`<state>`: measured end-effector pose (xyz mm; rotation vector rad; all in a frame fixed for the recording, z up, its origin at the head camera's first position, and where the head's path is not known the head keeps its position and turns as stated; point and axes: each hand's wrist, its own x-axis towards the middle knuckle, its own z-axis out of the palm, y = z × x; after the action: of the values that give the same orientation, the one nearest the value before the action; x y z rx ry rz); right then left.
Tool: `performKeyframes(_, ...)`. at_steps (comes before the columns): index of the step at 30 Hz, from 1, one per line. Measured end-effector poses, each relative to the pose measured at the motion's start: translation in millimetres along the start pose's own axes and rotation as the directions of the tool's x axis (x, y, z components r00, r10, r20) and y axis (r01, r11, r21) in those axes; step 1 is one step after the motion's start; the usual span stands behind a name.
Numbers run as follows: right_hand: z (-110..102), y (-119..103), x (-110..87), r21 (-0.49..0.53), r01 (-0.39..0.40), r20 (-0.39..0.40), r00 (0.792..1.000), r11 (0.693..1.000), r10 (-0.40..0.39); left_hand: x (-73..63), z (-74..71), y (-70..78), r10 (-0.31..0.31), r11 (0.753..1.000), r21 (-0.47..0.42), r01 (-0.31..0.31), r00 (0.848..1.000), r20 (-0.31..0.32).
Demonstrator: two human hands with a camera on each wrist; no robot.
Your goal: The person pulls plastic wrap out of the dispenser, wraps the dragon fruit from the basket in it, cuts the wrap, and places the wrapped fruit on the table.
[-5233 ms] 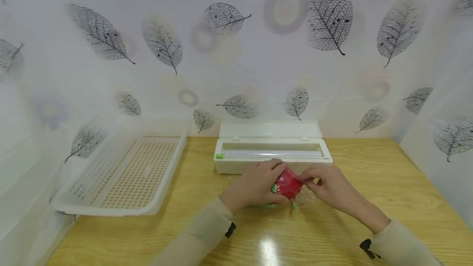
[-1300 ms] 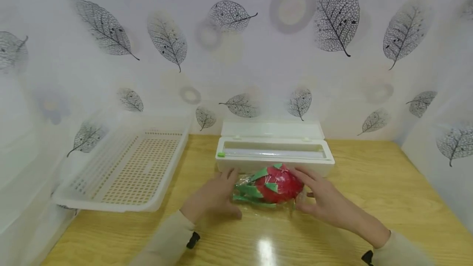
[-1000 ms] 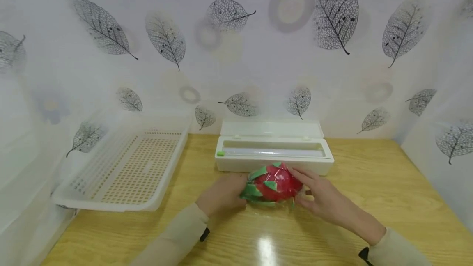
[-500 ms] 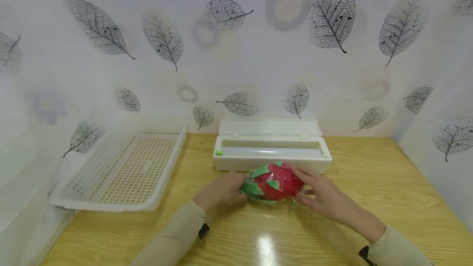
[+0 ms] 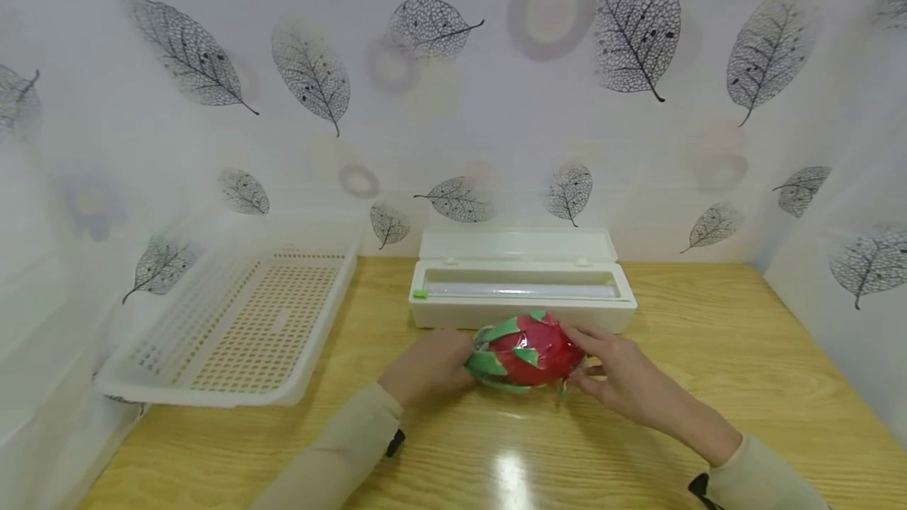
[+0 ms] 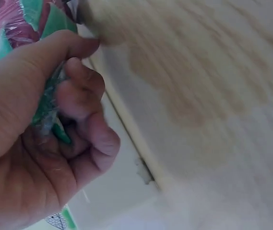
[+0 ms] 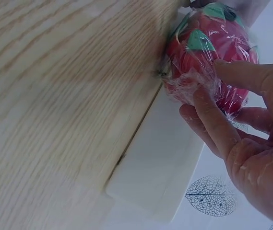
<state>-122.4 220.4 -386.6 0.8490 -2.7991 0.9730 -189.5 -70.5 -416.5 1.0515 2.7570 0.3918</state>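
Observation:
A red dragon fruit (image 5: 534, 352) with green scales, covered in clear plastic wrap, lies on its side between both hands. My left hand (image 5: 431, 368) curls round its green end; in the left wrist view green tips and crumpled wrap (image 6: 45, 122) show inside the curled fingers. At the red end my right hand (image 5: 627, 380) holds the fruit, thumb on one side and fingers on the other. Bunched film (image 7: 189, 86) gathers by those fingertips in the right wrist view. Right behind the fruit stands a white cling-film dispenser (image 5: 453, 316), lid (image 5: 517, 245) raised.
A film roll (image 5: 520, 290) lies inside the dispenser, and a green slider (image 5: 420, 294) sits at its rim's left end. To the left is a white perforated basket (image 5: 301, 368). A leaf-printed curtain (image 5: 482, 116) hangs behind the wooden table (image 5: 708, 337).
Earlier my left hand lay over the fruit while the right pinched at its red end. The left then moved off to the left and closed round the green end; lately little has moved.

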Motion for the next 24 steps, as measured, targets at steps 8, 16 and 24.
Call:
performKeyframes(8,3.1,2.5,0.0,0.008,0.047,-0.033,0.998,0.999,-0.047,-4.4,3.0,-7.9,-0.005,0.998,-0.059,0.006,1.0,0.011)
performKeyframes(16,5.3,10.3,-3.3,0.103,0.062,-0.065,0.996,0.993,-0.056,-25.3,-20.7,-21.7,-0.106,0.853,-0.501,0.147,0.988,0.11)
performKeyframes(24,5.1,10.4,0.1,0.113,0.052,-0.069,0.997,0.992,-0.044,-24.6,-11.8,-24.6,-0.135,0.81,-0.575,0.115,0.991,0.007)
